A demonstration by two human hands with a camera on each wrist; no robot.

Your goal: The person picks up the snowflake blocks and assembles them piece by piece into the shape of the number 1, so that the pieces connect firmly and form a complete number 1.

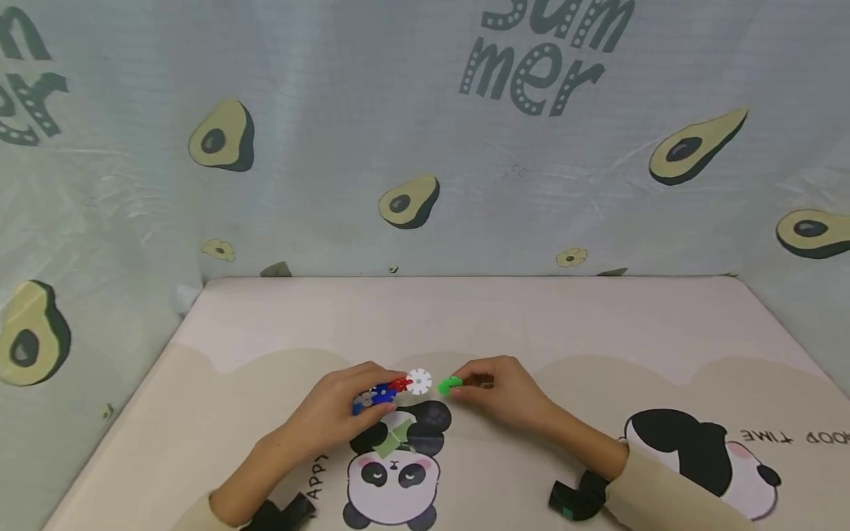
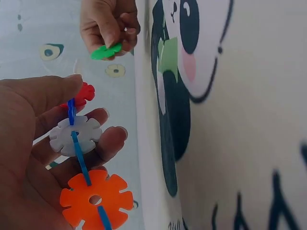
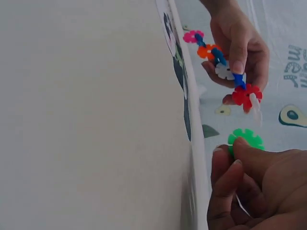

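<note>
My left hand point(image 1: 345, 402) grips a chain of notched plastic discs. In the right wrist view the chain runs from a pink disc point(image 3: 193, 36) through an orange disc point(image 3: 209, 51), a white disc point(image 3: 224, 71) and a red disc point(image 3: 247, 96), with blue discs point(image 3: 219, 57) slotted edge-on between them. Another white disc point(image 1: 419, 381) forms the end facing my right hand point(image 1: 508, 391). Between thumb and fingers, that hand pinches a green notched disc point(image 1: 449, 385). A small gap separates the green disc from the white end of the chain. Fingers partly cover the chain's middle in the head view.
Below the hands lies a pale table cover point(image 1: 505, 472) printed with pandas and lettering. Behind it hangs a light curtain point(image 1: 319, 147) with avocado prints. Dark wrist-worn devices point(image 1: 581, 495) show beneath both forearms.
</note>
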